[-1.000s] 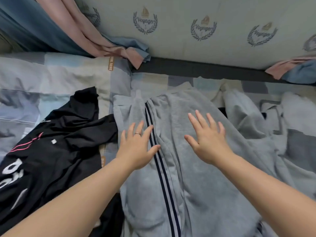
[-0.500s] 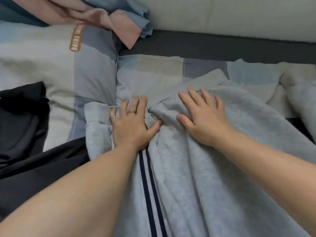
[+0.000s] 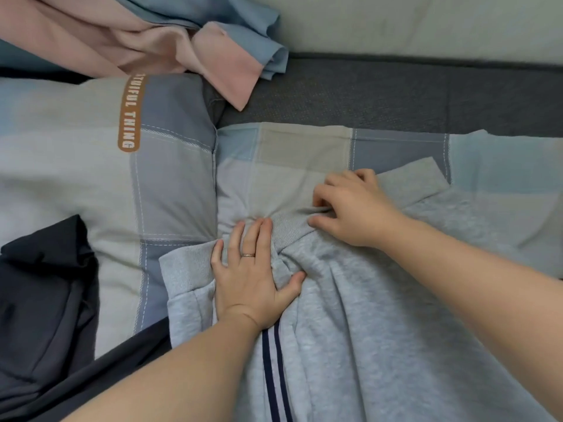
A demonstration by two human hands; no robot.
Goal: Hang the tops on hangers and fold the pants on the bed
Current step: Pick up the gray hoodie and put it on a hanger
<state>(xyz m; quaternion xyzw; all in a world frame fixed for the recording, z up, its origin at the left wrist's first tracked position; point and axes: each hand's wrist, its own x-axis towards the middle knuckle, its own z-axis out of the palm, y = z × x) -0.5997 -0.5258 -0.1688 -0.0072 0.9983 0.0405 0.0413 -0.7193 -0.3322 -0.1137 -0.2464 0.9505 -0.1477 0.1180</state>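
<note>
Grey sweatpants (image 3: 359,324) with a navy and white side stripe lie spread on the checked bedspread (image 3: 298,153), their ribbed cuffs pointing away from me. My left hand (image 3: 253,275), wearing a ring, presses flat on the fabric just below the near cuff, fingers together and thumb out. My right hand (image 3: 353,205) has its fingers curled and pinches the ribbed cuff band of the other leg. A black top (image 3: 45,312) lies crumpled at the left.
A checked pillow (image 3: 91,166) with an orange label lies at the left. Pink and blue cloth (image 3: 170,41) hangs down at the top left. A dark grey bed edge (image 3: 396,92) and a pale wall run along the back.
Both hands slid up the pants to the cuffs as my head moved closer. My right hand went from flat to pinching the cuff band; the left still presses flat.
</note>
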